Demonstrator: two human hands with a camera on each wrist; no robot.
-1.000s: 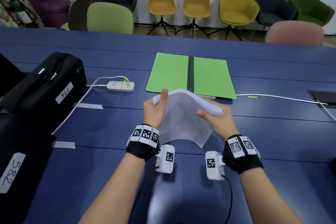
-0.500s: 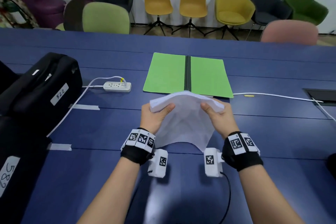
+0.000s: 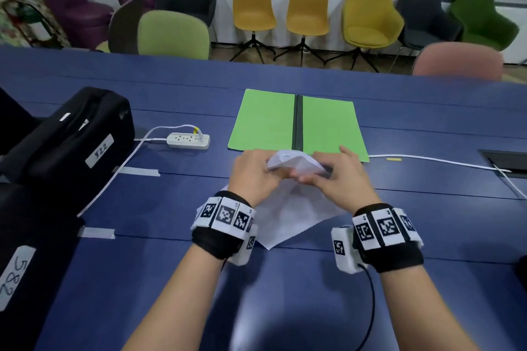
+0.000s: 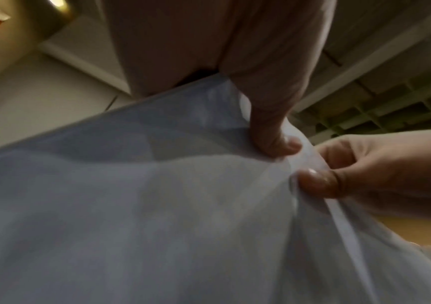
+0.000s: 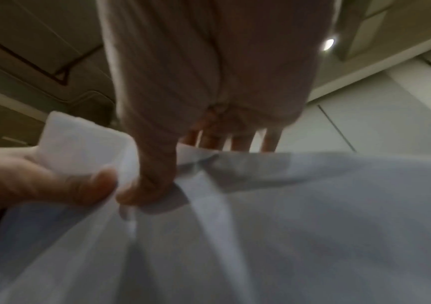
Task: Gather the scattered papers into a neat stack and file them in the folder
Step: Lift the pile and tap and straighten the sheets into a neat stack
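both the left hand point(image 3: 252, 177) and right hand point(image 3: 340, 179) pinch the bent stack of papers point(image 3: 293, 202) above the bench point(image 3: 171, 265), just before the open green folder point(image 3: 328, 125).

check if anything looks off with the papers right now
Yes: the paper stack is bowed and bunched between the left hand and right hand, its lower corner sagging, not squared. The green folder lies open and flat.
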